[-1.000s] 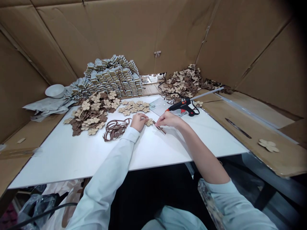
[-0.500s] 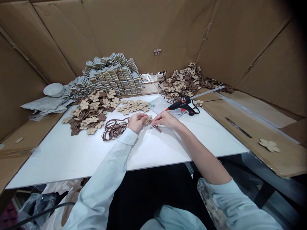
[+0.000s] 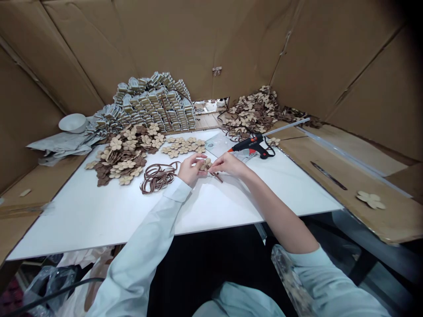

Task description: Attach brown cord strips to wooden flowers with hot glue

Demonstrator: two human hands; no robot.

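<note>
While the flower piece [image 3: 206, 164] is held just right of a coil of ribbon, at the centre of the frame, your left hand [image 3: 191, 169] grips its left edge between narrowed fingers. Your right hand [image 3: 228, 164] pinches a brown ribbon strip [image 3: 217, 177] against the flower's right side; fingertips hide the exact contact. The opposed grip probably steadies the flower while keeping both parts aligned.

Beneath both hands lies the white board [image 3: 214, 207]. The ribbon coil [image 3: 157, 179] sits beside your left wrist, where a loose loop could catch the sleeve [image 3: 178, 189]. Beyond your right hand, the glue gun [image 3: 251, 143] lies with its orange nozzle directed left, presumably for short reach; treat the nozzle as hot and as an obstruction to forward movement of that hand. Its long glue stick [image 3: 287, 126] projects toward the upper right.

Beige flowers [image 3: 183, 147] are laid out flat above your left hand, apparently for easy picking. Farther left is a mixed flower pile [image 3: 128, 154], backed by stacked metallic-looking pieces [image 3: 158, 108]. A brown-and-beige heap [image 3: 254, 108] occupies the upper right; a dark blade-like tool [image 3: 328, 175] lies at the right on cardboard.
</note>
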